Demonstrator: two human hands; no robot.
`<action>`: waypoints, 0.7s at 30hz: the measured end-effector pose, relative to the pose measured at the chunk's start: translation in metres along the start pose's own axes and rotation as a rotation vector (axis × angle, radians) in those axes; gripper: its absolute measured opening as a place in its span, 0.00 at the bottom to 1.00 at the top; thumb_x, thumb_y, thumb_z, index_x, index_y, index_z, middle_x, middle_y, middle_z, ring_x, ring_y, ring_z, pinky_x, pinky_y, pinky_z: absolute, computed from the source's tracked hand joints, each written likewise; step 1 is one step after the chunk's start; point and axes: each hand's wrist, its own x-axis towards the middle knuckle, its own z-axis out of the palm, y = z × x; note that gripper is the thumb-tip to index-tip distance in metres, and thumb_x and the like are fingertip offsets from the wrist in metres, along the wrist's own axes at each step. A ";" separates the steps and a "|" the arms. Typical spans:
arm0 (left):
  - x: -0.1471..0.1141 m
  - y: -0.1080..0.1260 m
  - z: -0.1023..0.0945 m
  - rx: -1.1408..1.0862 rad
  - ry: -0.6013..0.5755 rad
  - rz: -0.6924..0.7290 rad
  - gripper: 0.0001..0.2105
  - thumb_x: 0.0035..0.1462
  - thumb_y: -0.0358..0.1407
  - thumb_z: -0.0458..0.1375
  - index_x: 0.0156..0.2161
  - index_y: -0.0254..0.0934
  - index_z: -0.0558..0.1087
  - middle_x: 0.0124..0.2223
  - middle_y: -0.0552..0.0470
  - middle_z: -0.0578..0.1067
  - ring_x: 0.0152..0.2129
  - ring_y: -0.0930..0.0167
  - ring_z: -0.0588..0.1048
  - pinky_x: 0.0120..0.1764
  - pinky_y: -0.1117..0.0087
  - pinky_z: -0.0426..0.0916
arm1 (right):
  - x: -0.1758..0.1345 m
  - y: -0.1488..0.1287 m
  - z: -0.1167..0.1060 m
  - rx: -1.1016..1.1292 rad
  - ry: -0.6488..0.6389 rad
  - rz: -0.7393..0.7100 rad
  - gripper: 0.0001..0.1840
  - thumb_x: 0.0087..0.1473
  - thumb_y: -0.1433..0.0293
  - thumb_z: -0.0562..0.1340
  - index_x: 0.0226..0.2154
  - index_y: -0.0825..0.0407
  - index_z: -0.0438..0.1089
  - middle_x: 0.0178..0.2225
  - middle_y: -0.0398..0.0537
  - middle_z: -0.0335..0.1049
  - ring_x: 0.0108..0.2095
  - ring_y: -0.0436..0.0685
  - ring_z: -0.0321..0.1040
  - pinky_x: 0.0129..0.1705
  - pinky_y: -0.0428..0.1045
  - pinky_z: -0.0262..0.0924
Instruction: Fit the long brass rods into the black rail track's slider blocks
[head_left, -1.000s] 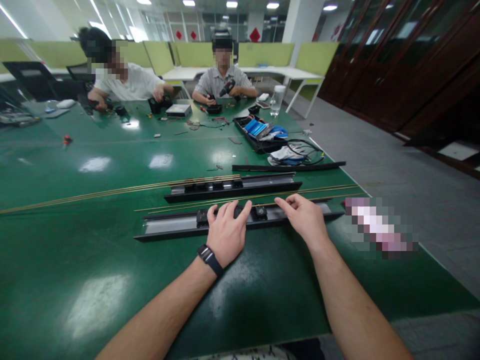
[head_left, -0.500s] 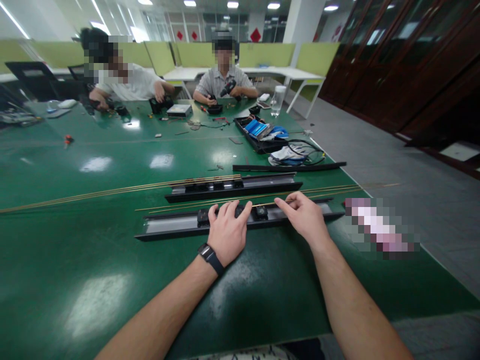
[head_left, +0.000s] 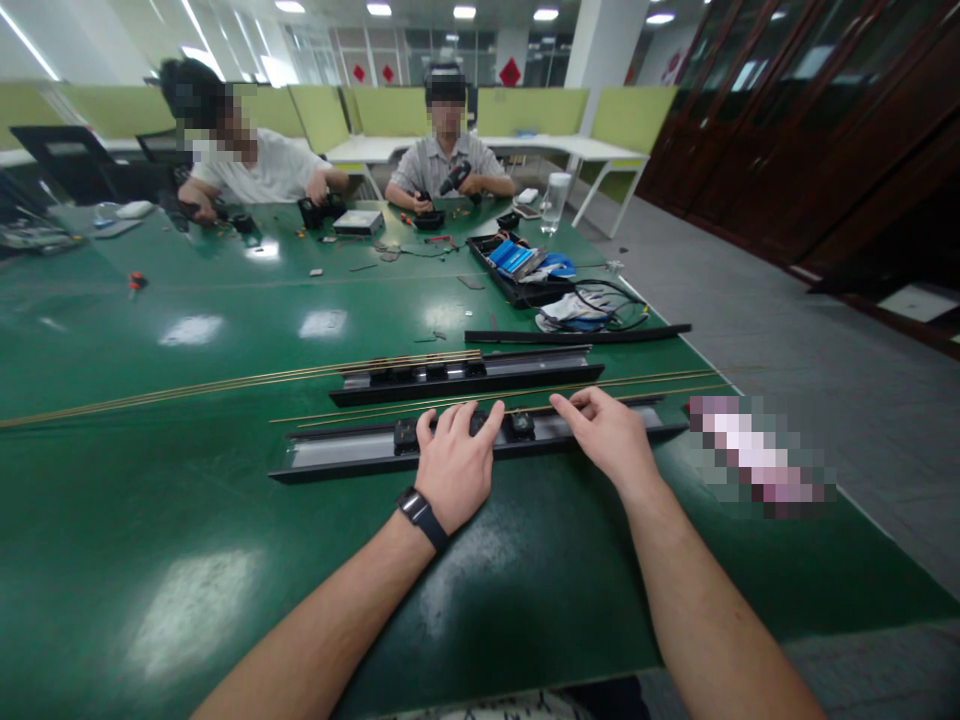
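Observation:
My left hand (head_left: 456,462), with a watch on its wrist, lies over the near black channel (head_left: 337,465). Its thumb and fingers are around a small black block (head_left: 478,424) in the channel, which is mostly hidden by the hand. Further blocks sit on either side, a left black block (head_left: 406,434) and a right black block (head_left: 522,425). Above the channel's right part, my right hand (head_left: 611,432) pinches a thin brass rod (head_left: 536,409) between thumb and fingers. Loose brass rods (head_left: 390,405) run just behind the channel.
Behind lies a second black channel (head_left: 525,375) with blocks and long brass rods (head_left: 195,386). Farther back are a black strip (head_left: 577,335), gloves (head_left: 574,312) and a black tray (head_left: 529,290). Two people sit across the green table (head_left: 225,620), one holding a power drill (head_left: 455,178).
Both my hands stay in nearly the same place, still at the channel and the rod. The person at the left has shifted the head slightly.

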 end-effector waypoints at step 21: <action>0.000 0.001 0.000 0.006 -0.013 0.000 0.26 0.71 0.34 0.49 0.71 0.49 0.63 0.65 0.40 0.71 0.61 0.57 0.69 0.64 0.42 0.54 | -0.001 -0.002 0.000 -0.046 0.006 0.011 0.28 0.55 0.38 0.63 0.31 0.46 0.73 0.28 0.45 0.76 0.33 0.61 0.72 0.40 0.54 0.57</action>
